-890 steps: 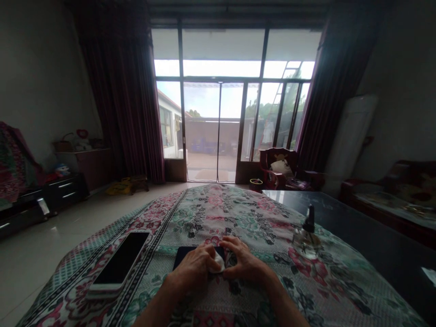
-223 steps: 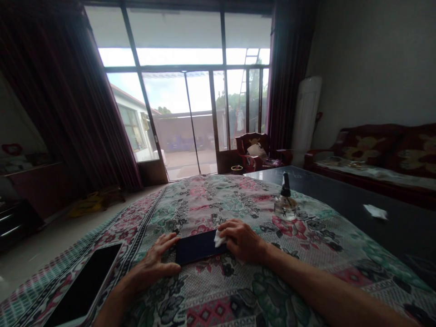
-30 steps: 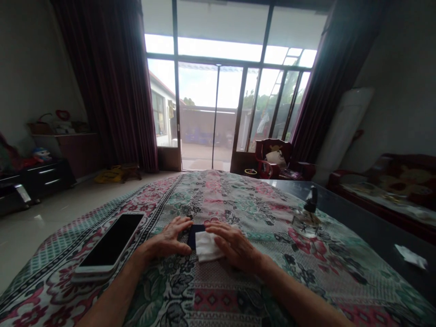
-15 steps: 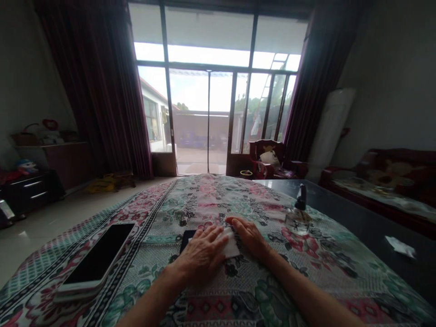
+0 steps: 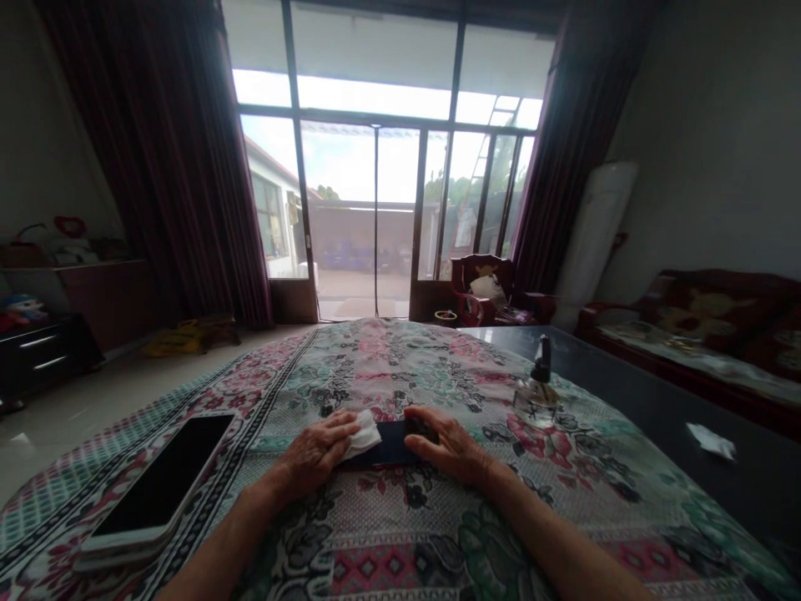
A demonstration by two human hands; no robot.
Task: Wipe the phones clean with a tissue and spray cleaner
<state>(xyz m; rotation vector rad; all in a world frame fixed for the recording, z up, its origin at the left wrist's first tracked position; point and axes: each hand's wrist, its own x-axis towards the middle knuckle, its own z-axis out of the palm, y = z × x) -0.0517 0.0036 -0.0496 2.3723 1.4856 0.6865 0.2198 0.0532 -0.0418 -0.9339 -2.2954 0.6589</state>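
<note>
On the patterned cloth in front of me lies a dark blue flat, oblong object (image 5: 389, 444), its exact kind unclear. My left hand (image 5: 319, 444) is closed on a folded white tissue (image 5: 364, 437), pressed against the object's left part. My right hand (image 5: 447, 442) curls around the right end, thumb on the near side and fingers on the far side. Something dark and rounded shows between that thumb and the fingers; I cannot tell whether it belongs to the object. Both ends of the object are partly hidden by my hands.
A large white-edged phone (image 5: 159, 484) lies to the left on the tablecloth (image 5: 400, 367). To the right stands a glass bottle with a black top (image 5: 536, 392). A crumpled tissue (image 5: 712, 441) lies on the dark tabletop (image 5: 663, 417) farther right.
My left hand has slid the tissue leftward, uncovering the object's middle. My right hand now curls around the right end instead of lying beside the tissue. The view has shifted slightly.
</note>
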